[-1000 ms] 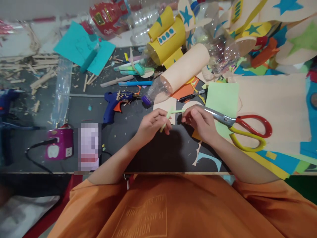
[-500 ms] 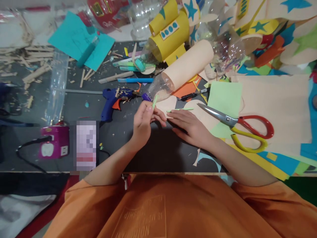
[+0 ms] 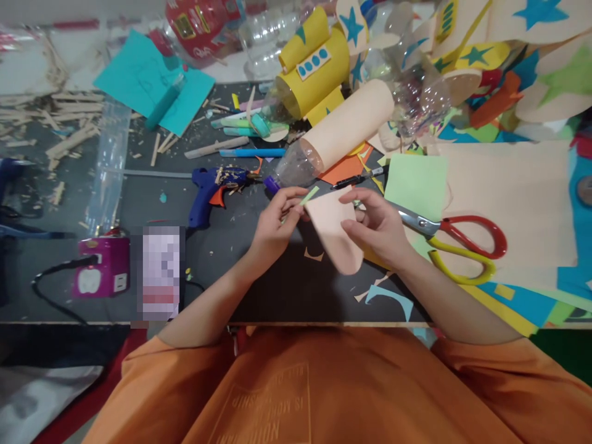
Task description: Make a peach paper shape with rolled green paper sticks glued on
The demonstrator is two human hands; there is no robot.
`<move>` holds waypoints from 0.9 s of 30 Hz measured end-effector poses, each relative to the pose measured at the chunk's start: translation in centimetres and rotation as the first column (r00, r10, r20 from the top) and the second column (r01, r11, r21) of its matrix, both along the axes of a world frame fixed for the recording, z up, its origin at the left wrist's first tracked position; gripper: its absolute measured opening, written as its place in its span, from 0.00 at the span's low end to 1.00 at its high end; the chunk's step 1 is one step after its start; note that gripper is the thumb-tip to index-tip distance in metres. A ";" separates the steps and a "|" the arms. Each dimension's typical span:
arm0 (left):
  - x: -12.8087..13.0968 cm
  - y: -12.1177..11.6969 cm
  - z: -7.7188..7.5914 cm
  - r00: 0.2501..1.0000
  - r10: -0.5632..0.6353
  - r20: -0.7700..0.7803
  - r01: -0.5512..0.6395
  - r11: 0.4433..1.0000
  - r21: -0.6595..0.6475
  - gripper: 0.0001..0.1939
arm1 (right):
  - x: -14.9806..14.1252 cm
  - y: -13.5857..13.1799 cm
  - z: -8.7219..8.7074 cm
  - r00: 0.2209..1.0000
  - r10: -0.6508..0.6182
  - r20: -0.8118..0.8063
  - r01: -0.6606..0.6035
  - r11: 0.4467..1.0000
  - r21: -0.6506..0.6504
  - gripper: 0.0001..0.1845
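Observation:
Between my hands is a cream paper cutout with a rounded lower end. My right hand grips its right side between thumb and fingers. My left hand is closed on a thin light green paper strip, close to the cutout's upper left corner; whether it also pinches that corner, I cannot tell. Just beyond lies a clear bottle wrapped in cream paper, its purple cap toward my left hand. Scissors with red and yellow handles rest right of my right hand, the blade tips hidden behind it.
A blue glue gun lies to the left, near a magenta box with a cable and a phone. Behind stands a yellow-wrapped bottle. Green paper and cream sheets cover the right side. Small paper scraps lie near the front edge.
My right hand has lifted the cream cutout off the table and tilted it up. The left hand still has the green strip, now beside the cutout. A small cream scrap now shows below.

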State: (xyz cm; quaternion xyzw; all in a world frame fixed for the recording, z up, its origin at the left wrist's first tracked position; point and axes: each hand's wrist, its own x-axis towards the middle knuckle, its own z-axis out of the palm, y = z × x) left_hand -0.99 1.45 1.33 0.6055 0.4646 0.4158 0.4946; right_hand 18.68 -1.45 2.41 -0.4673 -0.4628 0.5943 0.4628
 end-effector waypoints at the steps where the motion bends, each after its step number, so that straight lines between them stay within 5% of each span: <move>1: 0.0 0.0 -0.2 1.000 -0.024 -0.013 0.024 1.000 -0.002 0.11 | 0.0 0.1 -0.1 0.999 -0.046 -0.006 0.046 0.999 -0.022 0.18; 6: -0.1 0.0 -0.9 0.997 -0.075 -0.035 0.075 0.997 0.007 0.12 | 0.1 1.0 -0.1 0.963 -0.269 -0.015 0.269 0.962 0.048 0.29; 14: -0.5 0.0 0.1 0.970 -0.056 -0.237 0.094 0.984 0.152 0.16 | 0.0 0.8 -0.1 0.976 -0.199 -0.084 0.193 0.978 -0.076 0.31; 20: -0.7 -0.6 1.1 0.988 0.007 -0.155 0.030 0.972 0.235 0.21 | -0.3 0.1 0.2 0.997 0.050 0.059 -0.049 0.999 -0.023 0.24; 27: -0.2 -0.2 0.8 0.933 -0.072 -0.352 0.173 0.949 0.265 0.06 | -0.2 0.2 0.0 0.980 0.027 0.196 -0.047 0.994 0.097 0.12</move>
